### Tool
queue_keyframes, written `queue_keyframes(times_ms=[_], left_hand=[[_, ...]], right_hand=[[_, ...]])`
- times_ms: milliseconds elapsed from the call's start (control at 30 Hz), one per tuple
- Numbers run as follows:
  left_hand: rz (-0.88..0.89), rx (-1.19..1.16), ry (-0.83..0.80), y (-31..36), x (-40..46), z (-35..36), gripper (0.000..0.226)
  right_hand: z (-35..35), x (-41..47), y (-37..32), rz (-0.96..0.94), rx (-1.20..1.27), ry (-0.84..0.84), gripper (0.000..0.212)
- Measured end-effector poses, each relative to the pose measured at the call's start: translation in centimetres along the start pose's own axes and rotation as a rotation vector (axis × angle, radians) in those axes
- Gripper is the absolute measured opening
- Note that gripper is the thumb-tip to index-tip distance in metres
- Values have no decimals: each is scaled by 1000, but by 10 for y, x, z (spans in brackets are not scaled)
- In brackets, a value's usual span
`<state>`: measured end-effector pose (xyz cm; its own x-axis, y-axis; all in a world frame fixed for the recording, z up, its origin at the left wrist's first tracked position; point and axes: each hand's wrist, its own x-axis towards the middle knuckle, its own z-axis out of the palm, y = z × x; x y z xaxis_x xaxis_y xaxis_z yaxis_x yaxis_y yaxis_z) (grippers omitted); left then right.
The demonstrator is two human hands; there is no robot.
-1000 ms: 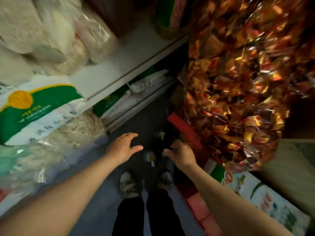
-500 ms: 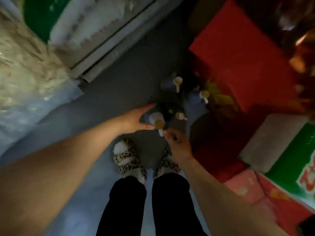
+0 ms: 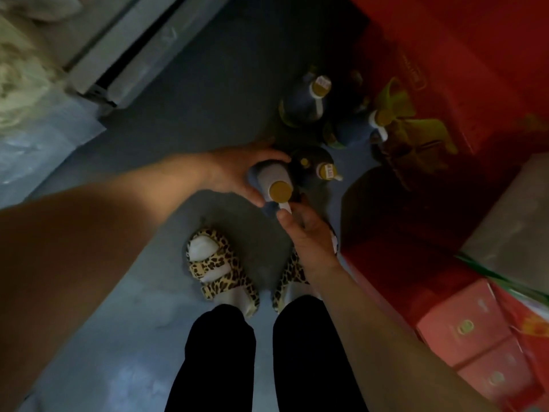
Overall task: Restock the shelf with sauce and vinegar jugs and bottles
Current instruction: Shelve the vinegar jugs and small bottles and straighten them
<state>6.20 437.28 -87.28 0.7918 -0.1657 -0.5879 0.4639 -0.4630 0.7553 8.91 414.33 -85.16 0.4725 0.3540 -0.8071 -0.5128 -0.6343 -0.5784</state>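
Several dark jugs with gold caps and white handles stand on the grey floor ahead of my feet. The nearest jug [image 3: 274,181] is between my hands. My left hand [image 3: 237,171] curls round its shoulder from the left. My right hand [image 3: 300,226] grips its white handle just below the cap. Behind it stands a second jug [image 3: 315,163] with a price sticker on its cap. Two more jugs, one [image 3: 309,99] and another [image 3: 356,126], stand farther back.
The grey base of the shelf unit [image 3: 133,60] runs along the upper left, with plastic bags [image 3: 26,84] beside it. Red cartons [image 3: 460,55] and pink boxes [image 3: 463,331] line the right side. My feet in leopard-print sandals [image 3: 217,263] stand just behind the jugs.
My view tipped down from the shelves to the floor. Both hands dropped to the nearest jug and closed on it, the left on its shoulder, the right on its handle.
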Motion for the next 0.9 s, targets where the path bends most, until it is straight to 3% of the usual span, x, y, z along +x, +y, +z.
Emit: queue_keyframes(times_ms=[100,233,367,533,900], left_hand=[[-28,-8,91,-2,1,5,83],[-149,-39,149,-11,-20,21,89],[-210,-73,251,-19,-39,41,109],[-223,-93,229,-25,-37,43,111],[-301,-157,258,-18,-24,28,97]], right_hand=[[2,5,-1,49,-1,23,21],[0,11,-3,50,-37,-6,26],[0,16,-4,11,-92,-72,21],[-3,19,-1,-17,-83,-135,39],[3,37,-21,-117,-59,2,20]])
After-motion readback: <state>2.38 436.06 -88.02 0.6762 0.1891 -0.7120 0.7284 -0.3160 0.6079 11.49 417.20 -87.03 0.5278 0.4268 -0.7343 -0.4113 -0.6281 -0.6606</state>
